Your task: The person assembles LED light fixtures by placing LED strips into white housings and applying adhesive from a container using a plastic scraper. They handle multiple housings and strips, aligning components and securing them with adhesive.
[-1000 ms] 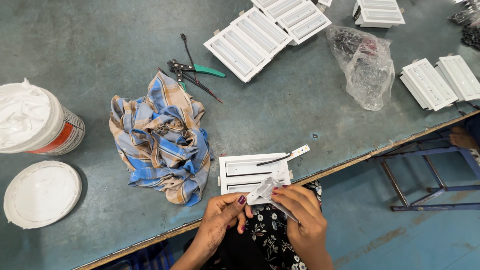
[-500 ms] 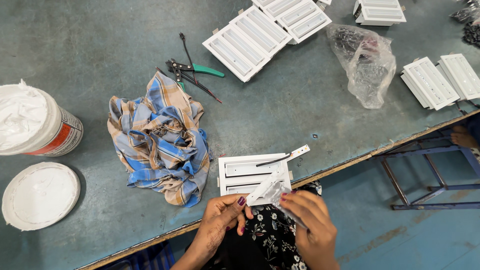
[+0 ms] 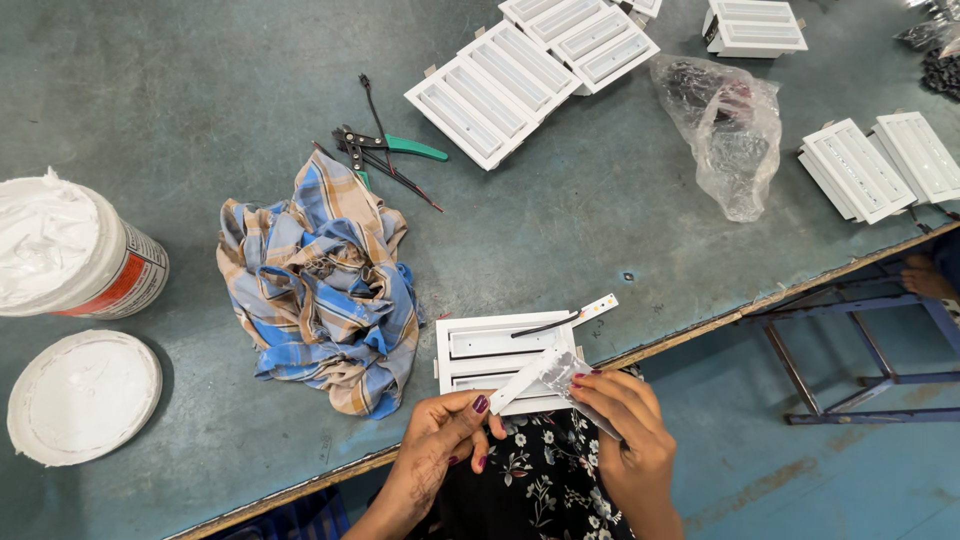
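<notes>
At the edge of a grey-green worktable (image 3: 200, 100), the left hand (image 3: 440, 450) and right hand (image 3: 625, 425) pinch a narrow white strip in clear plastic wrap (image 3: 535, 375) over a white rectangular 2-slot light housing (image 3: 490, 350). A crumpled blue-and-tan checked cloth (image 3: 320, 285) lies beside it.

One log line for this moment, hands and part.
left hand: pinching white strip | right hand: holding clear wrapper | white housing: on table

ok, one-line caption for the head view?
Both hands, left hand and right hand, hold a white strip over a white frame.
</notes>
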`<state>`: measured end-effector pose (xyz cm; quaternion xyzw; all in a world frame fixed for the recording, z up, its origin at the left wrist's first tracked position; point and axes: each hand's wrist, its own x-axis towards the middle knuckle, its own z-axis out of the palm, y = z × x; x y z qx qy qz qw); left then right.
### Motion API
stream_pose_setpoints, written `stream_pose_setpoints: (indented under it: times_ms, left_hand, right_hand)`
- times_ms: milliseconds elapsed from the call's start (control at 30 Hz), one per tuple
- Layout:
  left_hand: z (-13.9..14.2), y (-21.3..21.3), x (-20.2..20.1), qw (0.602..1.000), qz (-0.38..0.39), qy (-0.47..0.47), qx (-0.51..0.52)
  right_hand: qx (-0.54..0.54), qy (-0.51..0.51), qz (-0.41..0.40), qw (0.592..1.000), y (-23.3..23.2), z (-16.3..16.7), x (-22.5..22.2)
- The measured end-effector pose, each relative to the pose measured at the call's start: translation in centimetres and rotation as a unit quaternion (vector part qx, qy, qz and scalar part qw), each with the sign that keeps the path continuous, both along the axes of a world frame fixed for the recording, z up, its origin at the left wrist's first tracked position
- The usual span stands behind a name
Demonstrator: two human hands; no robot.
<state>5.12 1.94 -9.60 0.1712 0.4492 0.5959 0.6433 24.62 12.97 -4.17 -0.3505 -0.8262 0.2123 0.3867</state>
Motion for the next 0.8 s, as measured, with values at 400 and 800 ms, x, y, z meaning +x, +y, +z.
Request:
stream_pose_setpoints:
  times_ms: [400, 800]
  left_hand:
    - [0.4, 0.0, -0.1, 1.000, 0.000, 0.009, -0.001]
    - [0.3, 0.1, -0.2, 1.000, -0.012, 0.015, -0.015]
  right_hand:
    - [0.017, 0.015, 0.016, 1.000, 1.1, -0.2, -0.9]
    - [0.018, 0.041, -0.012, 0.999, -0.1, -0.3, 0.4]
